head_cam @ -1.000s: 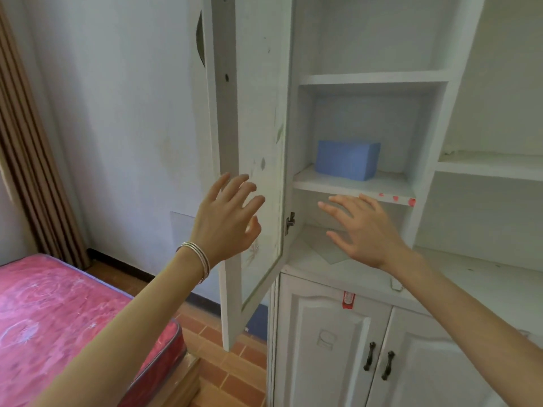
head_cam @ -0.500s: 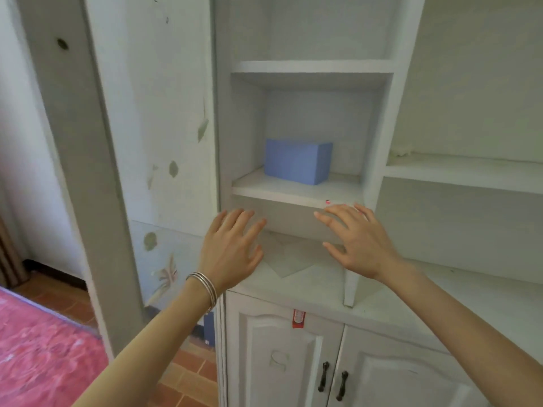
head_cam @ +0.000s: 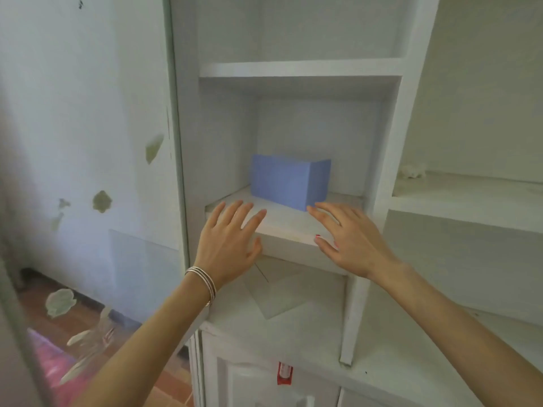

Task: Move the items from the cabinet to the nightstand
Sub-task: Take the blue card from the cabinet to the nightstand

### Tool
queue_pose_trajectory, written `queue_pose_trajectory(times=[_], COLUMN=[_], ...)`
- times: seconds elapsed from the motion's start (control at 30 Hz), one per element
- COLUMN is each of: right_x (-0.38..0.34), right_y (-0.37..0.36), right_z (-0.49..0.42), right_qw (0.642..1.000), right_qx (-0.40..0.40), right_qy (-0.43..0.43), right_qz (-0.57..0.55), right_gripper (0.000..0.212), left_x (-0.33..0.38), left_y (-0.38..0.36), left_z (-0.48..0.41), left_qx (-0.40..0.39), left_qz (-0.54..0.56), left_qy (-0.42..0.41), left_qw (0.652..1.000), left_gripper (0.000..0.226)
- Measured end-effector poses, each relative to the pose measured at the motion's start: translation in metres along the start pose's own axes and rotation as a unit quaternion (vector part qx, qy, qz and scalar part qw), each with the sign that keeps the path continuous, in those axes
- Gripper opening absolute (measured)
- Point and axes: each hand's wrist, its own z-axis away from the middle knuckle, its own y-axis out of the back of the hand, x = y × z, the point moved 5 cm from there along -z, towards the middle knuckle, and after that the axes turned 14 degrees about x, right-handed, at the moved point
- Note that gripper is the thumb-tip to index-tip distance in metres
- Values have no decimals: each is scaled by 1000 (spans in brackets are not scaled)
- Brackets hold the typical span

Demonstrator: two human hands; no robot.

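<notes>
Blue box (head_cam: 289, 181) sits on the middle shelf (head_cam: 282, 220) of the white cabinet (head_cam: 411, 83), toward the back. Left hand (head_cam: 229, 242) and right hand (head_cam: 349, 236) hover at the shelf front, fingers spread straight, holding nothing. Right fingertips just short of the box's near corner. Bracelets (head_cam: 204, 283) on left wrist.

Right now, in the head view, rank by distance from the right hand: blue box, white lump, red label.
1. Blue box, on the shelf just ahead of the right hand.
2. White lump, on the shelf up to the right.
3. Red label, on the lower cabinet front, well below.
</notes>
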Motion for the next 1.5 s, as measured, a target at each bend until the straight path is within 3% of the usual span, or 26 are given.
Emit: queue_pose_trajectory(times=[0.43, 0.63, 0.87, 1.5], right_x=[49, 58, 64, 20], right_y=[-78, -100, -95, -17], right_z=[-117, -133, -139, -73], right_qw=[997, 992, 993, 982], right_qx=[0, -30, 2, 180], right_qy=[-69, -93, -104, 59], right_qz=[44, 81, 58, -2], right_gripper=[61, 64, 44, 25], left_x=[-58, -63, -64, -49], left_y=[-104, -118, -118, -61], left_z=[-41, -40, -42, -58], left_qx=[-43, -17, 5, 137], left_qz=[63, 101, 113, 82], left_qy=[33, 18, 7, -12], left_qw=[997, 995, 994, 987], left_gripper=[50, 47, 47, 53])
